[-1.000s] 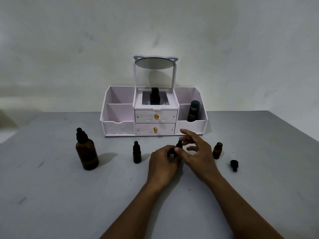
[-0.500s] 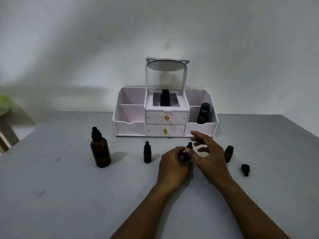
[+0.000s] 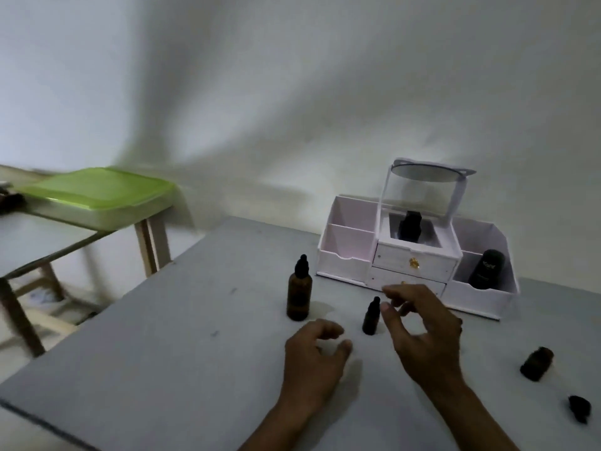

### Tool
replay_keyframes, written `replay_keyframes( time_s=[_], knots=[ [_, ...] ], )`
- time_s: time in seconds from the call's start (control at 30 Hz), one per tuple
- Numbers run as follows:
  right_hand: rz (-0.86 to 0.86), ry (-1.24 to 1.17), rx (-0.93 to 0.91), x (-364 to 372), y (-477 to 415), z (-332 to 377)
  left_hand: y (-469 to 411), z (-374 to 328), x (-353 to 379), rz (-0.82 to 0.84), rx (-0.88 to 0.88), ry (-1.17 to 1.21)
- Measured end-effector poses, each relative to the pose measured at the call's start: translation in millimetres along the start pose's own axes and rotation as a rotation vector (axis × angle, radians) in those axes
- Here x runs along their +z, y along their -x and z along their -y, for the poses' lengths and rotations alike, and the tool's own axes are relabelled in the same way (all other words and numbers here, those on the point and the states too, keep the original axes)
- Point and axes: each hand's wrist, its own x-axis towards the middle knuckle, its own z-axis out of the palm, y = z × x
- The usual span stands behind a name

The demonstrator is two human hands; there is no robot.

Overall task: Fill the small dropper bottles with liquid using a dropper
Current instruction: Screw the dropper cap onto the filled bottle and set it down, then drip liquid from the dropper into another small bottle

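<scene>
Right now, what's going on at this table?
A person is at a grey table with both hands free: the left hand and the right hand hold nothing, fingers relaxed, on either side of a small dark capped dropper bottle. A large amber dropper bottle stands capped further left. A small dark uncapped bottle and a loose black cap sit off to the right. No filling is under way.

Matt grey tabletop (image 3: 195,353), brown glass bottle (image 3: 299,297), white plastic organiser (image 3: 348,242), glossy green plastic lid (image 3: 94,190), pale wooden legs (image 3: 153,245).
</scene>
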Motion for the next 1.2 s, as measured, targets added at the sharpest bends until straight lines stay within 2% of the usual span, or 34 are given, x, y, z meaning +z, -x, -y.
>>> replay_keyframes(
  time_s=[0.1,0.17,0.33,0.6,1.2],
  knots=[
    [0.031,-0.116,0.038,40,-11,18,-21,19,-36,-0.279,0.011,0.068],
    [0.081,-0.15,0.097,64,-19,25,-35,26,-51,-0.329,-0.007,0.104],
    [0.085,-0.219,0.237,103,-32,29,-62,35,-55,-0.234,0.036,0.097],
    [0.131,-0.214,0.31,120,-44,21,-85,43,-52,-0.059,0.126,0.119],
    [0.073,-0.261,0.405,132,-51,22,-87,42,-49,-0.069,0.066,0.14]
  ],
)
